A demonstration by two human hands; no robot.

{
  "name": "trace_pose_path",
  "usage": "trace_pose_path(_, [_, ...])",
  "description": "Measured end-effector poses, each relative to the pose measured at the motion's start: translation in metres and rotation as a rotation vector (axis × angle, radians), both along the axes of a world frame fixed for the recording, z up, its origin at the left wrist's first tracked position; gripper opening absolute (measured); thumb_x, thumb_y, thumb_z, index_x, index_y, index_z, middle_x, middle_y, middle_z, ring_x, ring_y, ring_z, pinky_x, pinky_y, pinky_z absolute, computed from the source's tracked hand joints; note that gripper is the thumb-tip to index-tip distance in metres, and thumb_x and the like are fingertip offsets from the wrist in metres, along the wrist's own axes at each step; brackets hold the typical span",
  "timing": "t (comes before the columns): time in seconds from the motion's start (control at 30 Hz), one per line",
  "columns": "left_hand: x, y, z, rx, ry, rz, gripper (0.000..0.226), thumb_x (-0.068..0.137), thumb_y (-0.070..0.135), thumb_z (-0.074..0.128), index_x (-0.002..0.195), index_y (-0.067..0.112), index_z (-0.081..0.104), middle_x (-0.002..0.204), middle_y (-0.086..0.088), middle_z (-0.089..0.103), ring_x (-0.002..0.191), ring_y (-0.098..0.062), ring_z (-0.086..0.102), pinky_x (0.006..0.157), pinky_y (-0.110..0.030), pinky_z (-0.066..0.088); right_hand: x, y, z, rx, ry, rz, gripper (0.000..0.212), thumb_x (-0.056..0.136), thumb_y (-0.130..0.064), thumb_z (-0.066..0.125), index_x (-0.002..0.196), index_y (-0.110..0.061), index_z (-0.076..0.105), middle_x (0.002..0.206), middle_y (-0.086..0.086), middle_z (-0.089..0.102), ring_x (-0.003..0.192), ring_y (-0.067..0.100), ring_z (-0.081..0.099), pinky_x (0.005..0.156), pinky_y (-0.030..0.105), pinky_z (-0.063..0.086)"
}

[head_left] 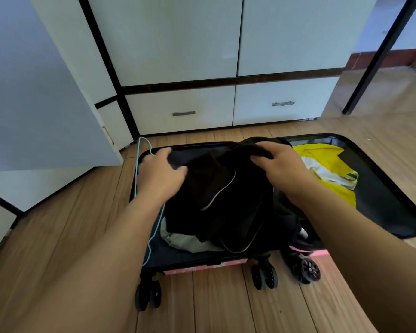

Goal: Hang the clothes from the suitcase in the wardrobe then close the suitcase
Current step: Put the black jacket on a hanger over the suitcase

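Black garment (216,188) is bunched over the left half of the open suitcase (382,188), lifted at its top edge, with a thin pale trim line running down it. Your right hand (283,162) grips the garment's top, fingers curled into the cloth. Your left hand (161,174) is at the garment's left edge, fingers bent against the fabric; whether it really grips is hard to tell, the fingertips blur into the black cloth. A light blue wire hanger (142,150) sits beside and under your left wrist, its hook poking up past the suitcase's far left corner. Under the garment lies a pale grey-green cloth (185,241). In the right half, a yellow garment (332,169) lies flat. The suitcase rests on the wood floor (70,236), wheels (264,275) toward you, pink shell at the near edge. White wardrobe (178,44) stands just behind, with two drawers (180,109) low down and a door (29,92) swung open at left.
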State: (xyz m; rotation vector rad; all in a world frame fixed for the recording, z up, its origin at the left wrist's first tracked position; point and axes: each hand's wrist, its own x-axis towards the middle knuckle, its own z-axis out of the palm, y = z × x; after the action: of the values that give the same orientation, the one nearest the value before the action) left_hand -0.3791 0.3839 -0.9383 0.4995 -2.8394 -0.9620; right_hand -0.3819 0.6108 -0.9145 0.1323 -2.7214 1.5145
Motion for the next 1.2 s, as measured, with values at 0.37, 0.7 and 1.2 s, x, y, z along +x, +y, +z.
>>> trace_pose_path(0.37, [-0.007,0.043,-0.005,0.058,0.060,-0.142,0.016,0.094,0.020,0.053,0.101,0.019,0.068,0.102,-0.002,0.066,0.095,-0.019,0.057,0.069,-0.023,0.037,-0.001,0.017,0.042,-1.196,-0.158,-0.354,0.023,0.086,-0.011,0.042,0.064,-0.013,0.049,0.060,0.002,0.052,0.058,0.019,0.053,0.059,0.025,0.042])
trace_pose_path(0.7, [-0.022,0.082,0.011,1.221,-0.132,0.202,0.027,0.097,0.003,0.040,0.081,0.011,0.061,0.080,-0.012,0.062,0.067,-0.023,0.058,0.064,-0.032,0.051,-0.003,0.035,-0.018,0.119,0.280,-0.272,0.026,0.072,0.002,0.051,0.086,-0.016,0.063,0.091,0.004,0.063,0.087,0.021,0.059,0.074,0.023,0.042])
trace_pose_path(1.2, [-0.029,0.089,0.000,0.111,0.105,-0.256,0.070,0.064,0.052,0.078,0.125,0.027,0.055,0.126,0.000,0.050,0.119,-0.017,0.047,0.099,-0.029,0.039,-0.020,0.043,-0.044,0.467,0.104,-0.040,0.021,0.083,-0.022,0.068,0.104,-0.020,0.069,0.098,0.002,0.068,0.096,0.020,0.059,0.079,0.030,0.043])
